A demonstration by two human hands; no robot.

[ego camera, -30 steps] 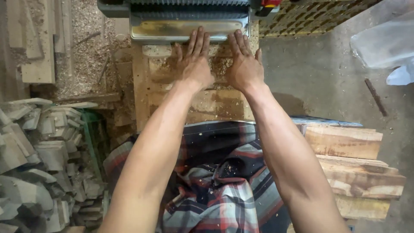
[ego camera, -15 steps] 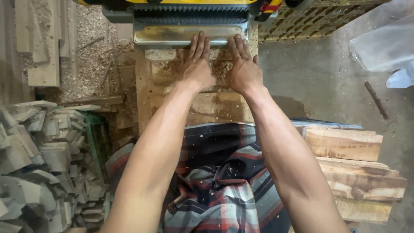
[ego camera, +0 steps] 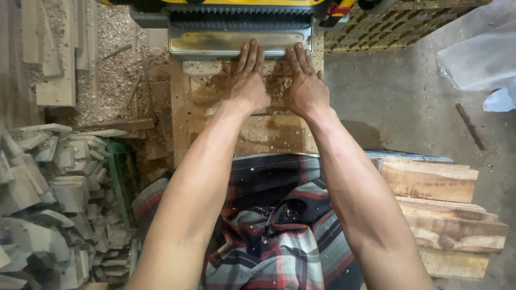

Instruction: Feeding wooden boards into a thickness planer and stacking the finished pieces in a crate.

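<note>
Both hands, our left hand (ego camera: 248, 86) and right hand (ego camera: 305, 88), lie open and flat on the wooden board (ego camera: 236, 123) at upper centre; fingertips touch the planer's metal table (ego camera: 204, 43) above.

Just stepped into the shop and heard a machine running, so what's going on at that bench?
A person presses both bare hands, the left hand and the right hand, flat and side by side on a sawdust-covered wooden board. Their fingertips reach the shiny metal feed table of a yellow and black planer machine. Neither hand has a grip on anything. Pale cut wood blocks are piled to the left, rough brown planks stacked to the right.
</note>
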